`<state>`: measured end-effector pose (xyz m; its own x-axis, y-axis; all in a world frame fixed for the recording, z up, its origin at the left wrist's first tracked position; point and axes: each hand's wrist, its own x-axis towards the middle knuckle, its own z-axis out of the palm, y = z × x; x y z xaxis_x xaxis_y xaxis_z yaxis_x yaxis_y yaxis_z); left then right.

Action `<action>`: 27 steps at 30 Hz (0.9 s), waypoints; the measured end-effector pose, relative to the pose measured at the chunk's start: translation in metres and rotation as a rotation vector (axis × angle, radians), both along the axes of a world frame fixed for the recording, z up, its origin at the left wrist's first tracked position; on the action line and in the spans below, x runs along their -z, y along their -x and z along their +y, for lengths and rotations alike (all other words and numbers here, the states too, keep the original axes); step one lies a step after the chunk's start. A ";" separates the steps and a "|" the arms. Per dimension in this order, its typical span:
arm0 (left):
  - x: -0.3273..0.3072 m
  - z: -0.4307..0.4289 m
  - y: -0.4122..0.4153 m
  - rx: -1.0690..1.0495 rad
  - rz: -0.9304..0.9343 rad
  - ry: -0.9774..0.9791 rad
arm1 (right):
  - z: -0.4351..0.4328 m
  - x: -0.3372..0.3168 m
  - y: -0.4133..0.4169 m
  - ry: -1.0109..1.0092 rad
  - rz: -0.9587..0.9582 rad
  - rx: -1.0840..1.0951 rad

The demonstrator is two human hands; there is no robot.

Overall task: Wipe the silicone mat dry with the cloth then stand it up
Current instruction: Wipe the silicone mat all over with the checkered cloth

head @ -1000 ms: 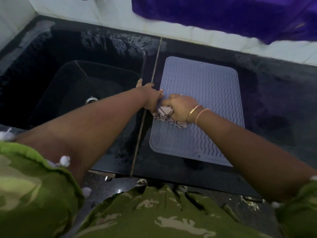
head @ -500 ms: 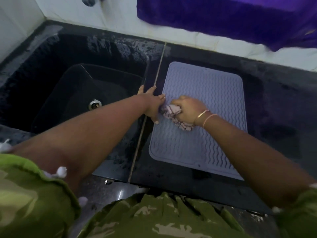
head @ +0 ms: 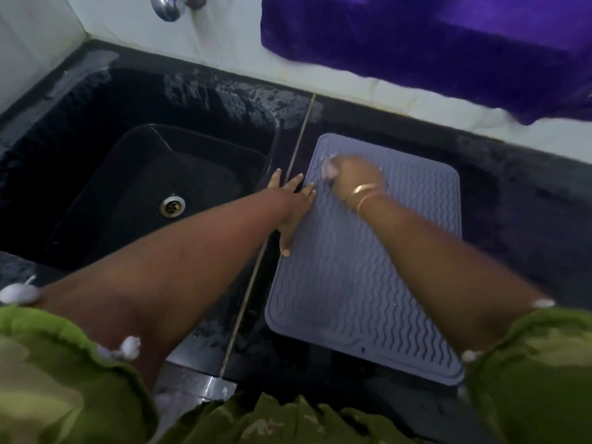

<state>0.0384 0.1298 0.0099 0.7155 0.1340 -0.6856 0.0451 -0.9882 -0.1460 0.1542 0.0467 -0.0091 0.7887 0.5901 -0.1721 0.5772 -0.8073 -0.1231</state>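
Silicone, grey and wave-ribbed: the floppy, light mat (head: 362, 267) lies flat on the black counter (head: 512, 219). Your left hand (head: 290, 203) presses splayed; your right hand (head: 354, 174) clenches the pale cloth (head: 329, 168). Lift by one long edge.

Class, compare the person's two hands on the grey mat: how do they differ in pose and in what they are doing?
The left hand lies flat with fingers spread, over the mat's left edge; the right hand is closed around a cloth near the mat's far left corner. The left hand holds nothing; the right grips the cloth. The right hand looks motion-blurred; the left looks sharp. Only the right wrist wears bangles. Both touch the mat.
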 end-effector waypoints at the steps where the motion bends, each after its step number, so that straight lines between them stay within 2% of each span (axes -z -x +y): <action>1: 0.001 0.002 0.001 -0.002 0.001 0.021 | -0.004 0.015 0.021 0.029 -0.061 -0.010; 4: 0.001 0.005 -0.002 0.014 0.003 0.044 | -0.015 0.031 0.043 -0.073 -0.274 -0.008; 10: 0.005 -0.012 -0.012 0.155 0.040 -0.112 | 0.008 0.025 -0.036 -0.031 -0.330 -0.101; 16: 0.004 -0.013 -0.016 0.124 0.073 -0.104 | 0.032 0.011 -0.078 0.029 -0.319 -0.049; 20: 0.003 -0.007 -0.013 0.104 0.034 -0.059 | 0.019 0.006 -0.051 0.039 -0.177 -0.138; 23: 0.003 -0.004 -0.012 0.098 0.027 -0.031 | -0.006 0.016 -0.005 -0.009 -0.241 -0.235; 27: 0.003 -0.003 -0.013 0.113 0.019 -0.008 | -0.031 0.034 0.030 -0.072 -0.372 -0.256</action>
<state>0.0517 0.1273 0.0067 0.7132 0.0589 -0.6985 -0.0694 -0.9856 -0.1539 0.1245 0.0155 -0.0426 0.6164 0.7742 0.1439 0.7726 -0.6299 0.0798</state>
